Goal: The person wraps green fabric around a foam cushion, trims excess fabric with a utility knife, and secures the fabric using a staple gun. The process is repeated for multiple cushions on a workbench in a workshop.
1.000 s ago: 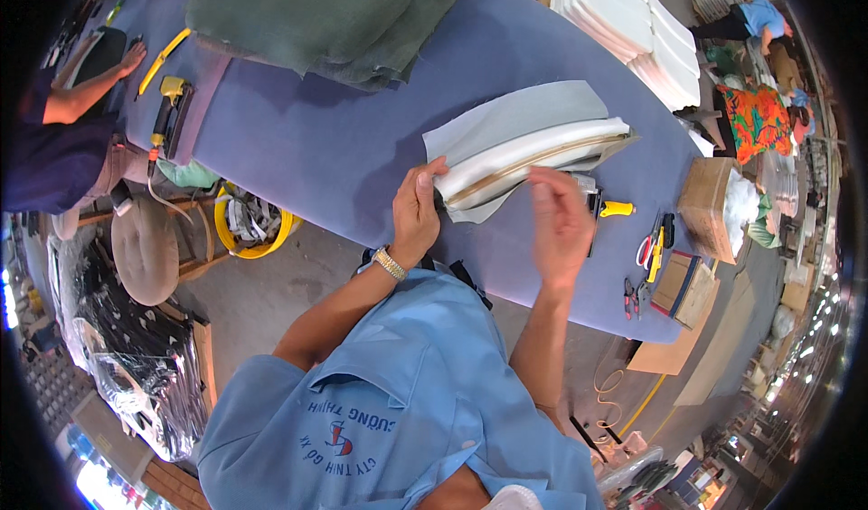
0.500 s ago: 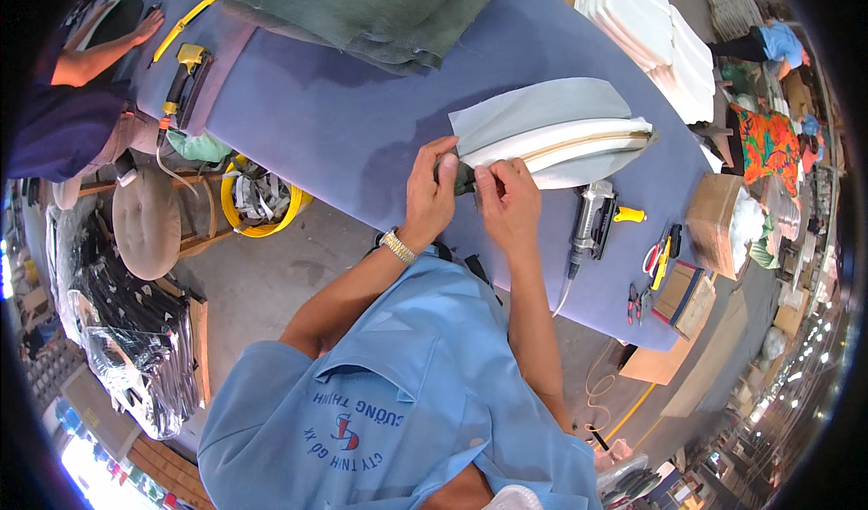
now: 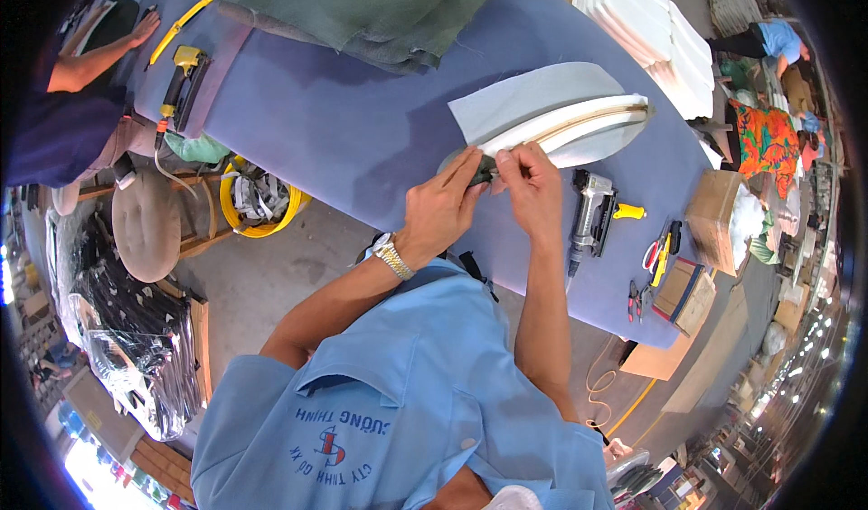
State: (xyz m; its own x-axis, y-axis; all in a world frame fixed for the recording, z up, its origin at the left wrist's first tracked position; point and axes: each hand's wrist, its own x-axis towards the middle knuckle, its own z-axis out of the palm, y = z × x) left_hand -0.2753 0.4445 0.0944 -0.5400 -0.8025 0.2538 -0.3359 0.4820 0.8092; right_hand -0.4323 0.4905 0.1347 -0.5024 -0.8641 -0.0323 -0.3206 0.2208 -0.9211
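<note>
A curved padded piece [image 3: 565,153] with white padding, a thin tan strip along it and a pale grey fabric flap [image 3: 542,99] lies over the table before me. At its near end, my left hand [image 3: 441,204] is closed, pinching a small bunch of dark green fabric [image 3: 485,170]. My right hand [image 3: 535,189] is closed too, its thumb and fingers pinching the end of the padded piece close beside the left fingertips. The fingers hide exactly how fabric and padding meet there. Just right of my right hand lies a grey staple gun [image 3: 592,216].
Beyond the staple gun are a yellow-handled tool [image 3: 628,212], scissors [image 3: 651,256] and pliers [image 3: 639,303]. Green fabric [image 3: 362,13] is stacked at the far side. A yellow nail gun [image 3: 183,80] lies left, near a co-worker's arm [image 3: 99,62]. White foam pieces [image 3: 642,40] stand far right.
Both hands have shifted slightly right, my left fingers now reaching over the green fabric. The padded piece has tilted and moved a little up the picture.
</note>
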